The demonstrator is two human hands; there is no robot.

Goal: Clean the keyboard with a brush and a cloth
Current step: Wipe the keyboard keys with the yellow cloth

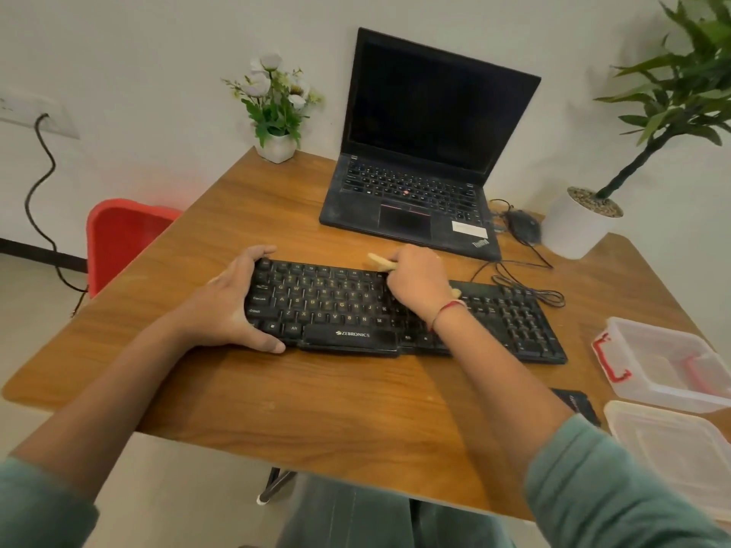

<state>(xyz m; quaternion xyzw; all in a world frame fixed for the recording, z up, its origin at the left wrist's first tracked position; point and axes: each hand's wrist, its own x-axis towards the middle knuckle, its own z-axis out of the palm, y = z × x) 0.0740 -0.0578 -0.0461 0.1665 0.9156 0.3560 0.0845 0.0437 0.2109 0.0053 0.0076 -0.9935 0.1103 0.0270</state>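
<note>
A black keyboard [340, 310] lies across the middle of the wooden table [316, 389]. My left hand [233, 306] grips its left end, fingers over the far edge and thumb on the near edge. My right hand [415, 286] is over the upper middle rows and holds a pale wooden-handled brush [379, 261], whose handle tip sticks out to the left of my fingers. The bristles are hidden under my hand. No cloth is in sight.
An open black laptop [415, 172] stands behind the keyboard, with a mouse [524, 225] and cable at its right. A flower pot [277, 146], a large white planter [579, 223], a clear box [664, 365], its lid [672, 441] and a red chair [118, 235] surround the table.
</note>
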